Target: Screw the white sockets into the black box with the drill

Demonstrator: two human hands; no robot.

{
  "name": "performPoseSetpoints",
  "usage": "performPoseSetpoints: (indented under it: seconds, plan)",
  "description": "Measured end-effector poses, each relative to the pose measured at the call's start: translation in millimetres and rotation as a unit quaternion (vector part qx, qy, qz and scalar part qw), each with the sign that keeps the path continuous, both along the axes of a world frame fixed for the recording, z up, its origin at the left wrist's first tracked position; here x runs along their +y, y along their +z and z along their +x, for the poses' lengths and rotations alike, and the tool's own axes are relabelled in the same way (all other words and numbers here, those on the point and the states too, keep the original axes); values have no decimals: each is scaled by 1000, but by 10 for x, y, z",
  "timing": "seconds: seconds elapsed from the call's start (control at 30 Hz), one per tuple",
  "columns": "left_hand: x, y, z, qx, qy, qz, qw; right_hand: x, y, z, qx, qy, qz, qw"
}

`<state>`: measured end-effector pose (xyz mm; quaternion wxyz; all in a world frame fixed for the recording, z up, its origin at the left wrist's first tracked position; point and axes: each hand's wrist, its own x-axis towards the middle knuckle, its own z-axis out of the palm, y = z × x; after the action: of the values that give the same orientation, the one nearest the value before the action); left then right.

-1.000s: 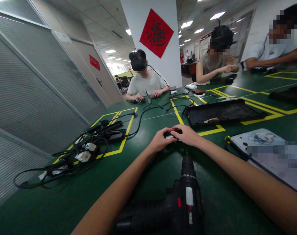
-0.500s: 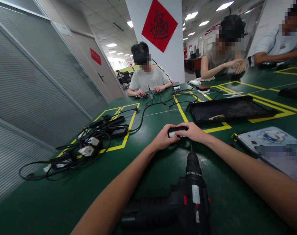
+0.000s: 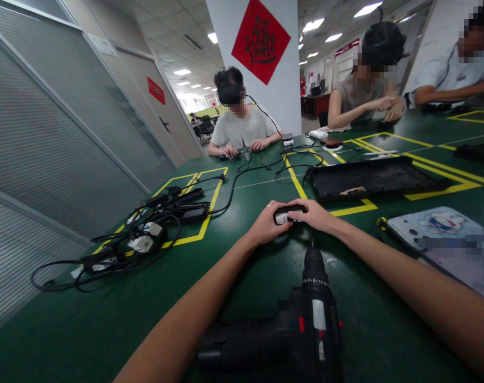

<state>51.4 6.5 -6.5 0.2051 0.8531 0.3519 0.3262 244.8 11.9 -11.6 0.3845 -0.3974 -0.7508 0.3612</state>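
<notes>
Between both hands, just above the green table, is a small dark block-shaped part with a pale underside (image 3: pixel 281 218); its exact kind is too small to make out. My left hand (image 3: pixel 267 223) grips its left end, thumb below and fingers over the top. On the other end my right hand (image 3: pixel 314 214) is closed, its fingertips against the pale face. A black cordless drill (image 3: pixel 314 311) lies on its side in front of me, its thin bit pointing away, close below the right hand.
Tangled black cables and adapters with white plugs (image 3: pixel 144 242) lie at left. A black tray (image 3: pixel 380 178) sits ahead to the right, with a cartoon-printed case (image 3: pixel 445 229) nearer. A co-worker (image 3: pixel 242 125) works opposite; two more people sit at right.
The hands and the part they hold stay almost in place, with only slight finger movement; a little more of the pale face shows. The drill has not moved.
</notes>
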Motion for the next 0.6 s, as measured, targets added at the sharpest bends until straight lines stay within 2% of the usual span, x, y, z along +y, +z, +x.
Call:
performPoseSetpoints:
  seconds: [0.23, 0.6]
  plan:
    - [-27, -19, -7, -22, -6, -18, 1000, 28, -66, -3, 26, 12, -3, 1000]
    - [-55, -19, -37, -27, -6, -18, 999, -39, -80, -59, -2, -11, 33, 999]
